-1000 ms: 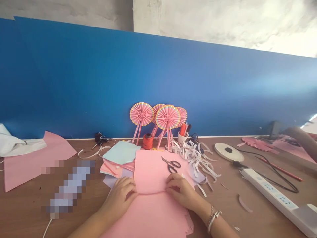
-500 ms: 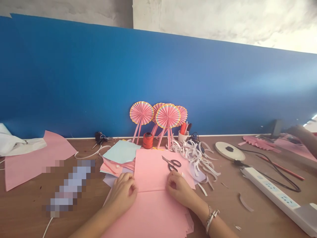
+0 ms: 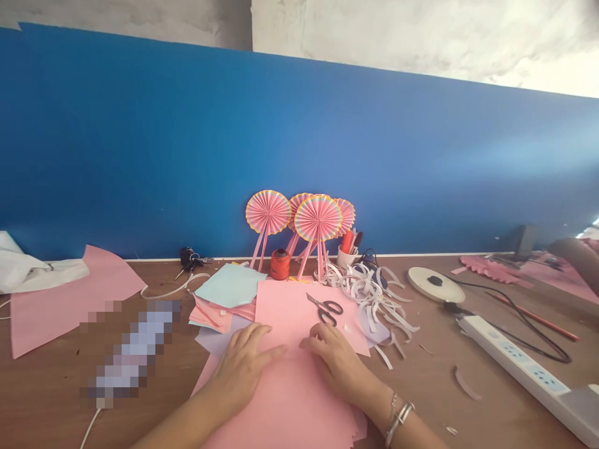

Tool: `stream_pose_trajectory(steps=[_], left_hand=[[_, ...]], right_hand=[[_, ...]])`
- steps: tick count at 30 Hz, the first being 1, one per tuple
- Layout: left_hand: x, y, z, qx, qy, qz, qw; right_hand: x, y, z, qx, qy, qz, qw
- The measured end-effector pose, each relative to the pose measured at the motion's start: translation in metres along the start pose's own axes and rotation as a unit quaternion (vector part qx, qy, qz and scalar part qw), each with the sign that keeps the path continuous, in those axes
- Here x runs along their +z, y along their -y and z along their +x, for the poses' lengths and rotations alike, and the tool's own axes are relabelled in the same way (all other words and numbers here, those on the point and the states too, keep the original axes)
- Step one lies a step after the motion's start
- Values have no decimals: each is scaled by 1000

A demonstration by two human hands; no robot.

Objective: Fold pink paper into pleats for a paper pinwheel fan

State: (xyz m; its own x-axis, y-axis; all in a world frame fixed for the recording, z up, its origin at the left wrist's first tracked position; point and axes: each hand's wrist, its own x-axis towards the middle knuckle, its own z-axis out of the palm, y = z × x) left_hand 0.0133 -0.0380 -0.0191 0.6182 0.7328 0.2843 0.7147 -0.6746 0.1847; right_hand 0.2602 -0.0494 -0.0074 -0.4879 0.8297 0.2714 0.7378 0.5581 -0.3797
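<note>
The left hand (image 3: 243, 362) has its grip spread, thumb reaching inward, fingers and palm laid on the pink paper (image 3: 285, 405), which lies on the desk (image 3: 42, 402) directly before the person. The right hand (image 3: 337, 362) rests its curled fingers on the same paper; whether that grip pinches an edge I cannot tell. A gap of paper separates the two thumbs. The paper's layered right edge shows below the right wrist. Just beyond the right knuckles lie the scissors (image 3: 326, 307), near the curled strips (image 3: 374, 293). Between the right forearm and the power strip (image 3: 510, 368) runs desk surface with a curved scrap (image 3: 465, 383).
</note>
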Motion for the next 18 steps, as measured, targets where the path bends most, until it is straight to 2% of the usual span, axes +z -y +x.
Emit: stream_pose_trajectory(steps=[2, 5, 12, 18], left_hand=[[4, 2, 1, 33, 16, 6, 999], [6, 4, 2, 33, 36, -2, 999], [-2, 13, -2, 5, 33, -41, 999], [0, 24, -3, -62, 41, -120, 990]], right_hand=[[1, 1, -1, -41, 21, -28, 999], [2, 1, -1, -70, 36, -40, 996], [-2, 0, 0, -52, 31, -24, 998], [-7, -6, -1, -38, 6, -3, 999]])
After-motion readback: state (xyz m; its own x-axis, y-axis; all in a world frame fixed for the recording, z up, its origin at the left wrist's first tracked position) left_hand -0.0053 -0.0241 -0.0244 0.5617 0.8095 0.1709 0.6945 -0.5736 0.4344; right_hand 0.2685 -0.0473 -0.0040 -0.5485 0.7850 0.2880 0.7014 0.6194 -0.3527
